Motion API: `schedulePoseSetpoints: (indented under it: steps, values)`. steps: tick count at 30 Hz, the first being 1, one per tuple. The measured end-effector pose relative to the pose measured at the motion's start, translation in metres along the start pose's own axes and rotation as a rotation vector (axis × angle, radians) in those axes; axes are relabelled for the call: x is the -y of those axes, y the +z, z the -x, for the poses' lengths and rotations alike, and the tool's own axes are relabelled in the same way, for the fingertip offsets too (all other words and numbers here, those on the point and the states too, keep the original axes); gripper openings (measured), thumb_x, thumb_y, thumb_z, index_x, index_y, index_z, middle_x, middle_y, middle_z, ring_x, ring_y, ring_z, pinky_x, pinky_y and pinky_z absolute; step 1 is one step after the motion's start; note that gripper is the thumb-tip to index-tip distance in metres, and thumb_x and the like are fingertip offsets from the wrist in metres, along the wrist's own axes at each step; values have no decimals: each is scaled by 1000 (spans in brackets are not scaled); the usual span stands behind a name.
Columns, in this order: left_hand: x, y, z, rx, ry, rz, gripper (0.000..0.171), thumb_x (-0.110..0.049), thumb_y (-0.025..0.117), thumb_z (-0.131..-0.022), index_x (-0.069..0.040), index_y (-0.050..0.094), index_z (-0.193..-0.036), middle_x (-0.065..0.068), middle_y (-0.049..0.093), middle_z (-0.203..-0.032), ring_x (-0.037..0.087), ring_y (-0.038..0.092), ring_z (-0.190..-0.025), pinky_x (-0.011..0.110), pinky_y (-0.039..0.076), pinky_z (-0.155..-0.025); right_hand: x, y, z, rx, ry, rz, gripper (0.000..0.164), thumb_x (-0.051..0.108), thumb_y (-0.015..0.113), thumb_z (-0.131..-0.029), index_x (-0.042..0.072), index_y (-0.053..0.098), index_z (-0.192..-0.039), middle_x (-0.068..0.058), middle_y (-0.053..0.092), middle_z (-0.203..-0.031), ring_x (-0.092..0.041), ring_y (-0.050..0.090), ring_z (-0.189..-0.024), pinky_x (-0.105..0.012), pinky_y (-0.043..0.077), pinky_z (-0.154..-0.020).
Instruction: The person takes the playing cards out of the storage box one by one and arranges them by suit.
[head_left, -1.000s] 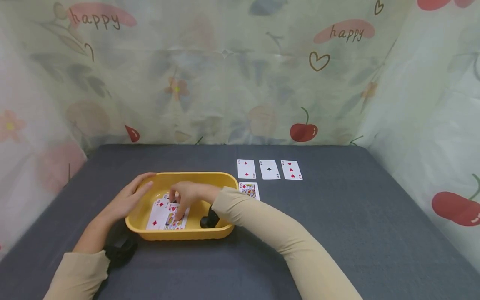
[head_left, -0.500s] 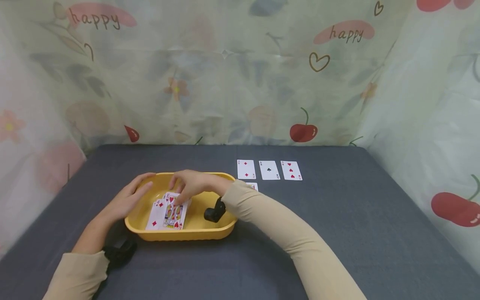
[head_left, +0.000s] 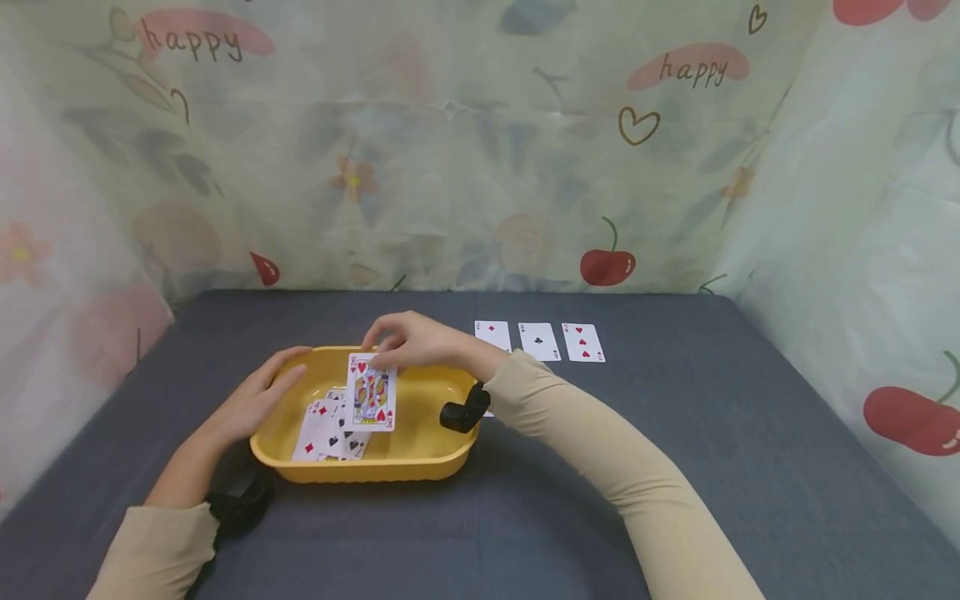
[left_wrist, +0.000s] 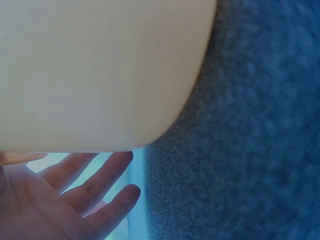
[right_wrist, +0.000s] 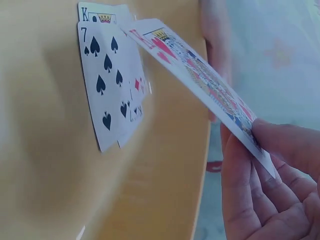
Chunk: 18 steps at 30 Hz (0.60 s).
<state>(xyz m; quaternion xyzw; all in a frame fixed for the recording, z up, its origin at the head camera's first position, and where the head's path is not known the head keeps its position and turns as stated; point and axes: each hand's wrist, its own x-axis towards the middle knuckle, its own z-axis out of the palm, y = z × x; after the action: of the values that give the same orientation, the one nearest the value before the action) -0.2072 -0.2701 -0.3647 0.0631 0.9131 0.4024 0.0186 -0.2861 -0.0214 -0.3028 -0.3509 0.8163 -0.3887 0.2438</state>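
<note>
Thin, flat and white, with red pips and a patterned figure, the king of hearts [head_left: 370, 396] tilts above loose cards [right_wrist: 107, 95] in a smooth yellow oblong tub [head_left: 431, 396], its edge pinched in the grip of the right hand [head_left: 416, 340]; the left hand [head_left: 258, 396], its grip relaxed, fingers spread, rests at the tub's rounded end on the grainy dark tabletop [head_left: 750, 417]

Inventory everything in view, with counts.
Rounded oblong tray: one, yellow, table's left.
King-of-hearts card: one, white rectangle, above tray.
Overlapping cards: several, exact count hidden, white, inside tray.
Rectangular card row: three, white, beyond tray's right end.
Flat edge: one, white, by right wrist.
Cloth tabletop: one, dark grey, underneath.
Printed fabric walls: three, pale, back and sides.
Wrist cameras: two, black, wrists.
Sleeves: two, beige, forearms.
Left grip: one, bare, tray's left end.
Right grip: one, bare, pinching king.
</note>
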Motion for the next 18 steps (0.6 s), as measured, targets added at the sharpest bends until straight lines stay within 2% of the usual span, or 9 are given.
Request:
schedulePoseSetpoints:
  steps: [3, 6, 11, 14, 18]
  values:
    - [0, 0, 0, -1, -5, 3, 56, -41, 34, -100, -7, 28, -144, 25, 30, -145, 43, 32, -130, 64, 22, -105, -2, -7, 7, -29, 10, -27, 24, 14, 63, -88, 9, 59, -111, -10, 70, -102, -13, 63, -80, -28, 53, -76]
    - [0, 0, 0, -2, 2, 6, 55, -40, 35, -100, -7, 28, -144, 25, 30, -145, 43, 32, -130, 64, 22, -105, -5, -13, 14, -56, 21, -50, 23, 14, 63, -88, 8, 60, -111, -11, 70, -102, -14, 63, -80, -28, 53, -76]
    - [1, -1, 0, -4, 20, 8, 54, -39, 35, -100, -6, 28, -143, 25, 31, -145, 42, 32, -129, 63, 22, -105, -13, -25, 25, -83, 34, -101, 23, 13, 62, -89, 9, 60, -111, -12, 70, -103, -15, 64, -82, -34, 54, -81]
    - [0, 0, 0, -2, 19, 6, 55, -39, 35, -100, -6, 28, -143, 25, 31, -145, 42, 33, -129, 63, 23, -105, -16, -30, 32, -97, 46, -126, 23, 12, 62, -89, 9, 60, -111, -12, 70, -104, -17, 65, -83, -42, 53, -86]
    - [0, 0, 1, 2, 9, 3, 56, -41, 34, -100, -6, 28, -144, 25, 29, -146, 43, 31, -130, 64, 22, -105, -22, -38, 42, -119, 64, -125, 24, 13, 62, -89, 10, 59, -112, -11, 70, -104, -16, 65, -83, -42, 53, -85]
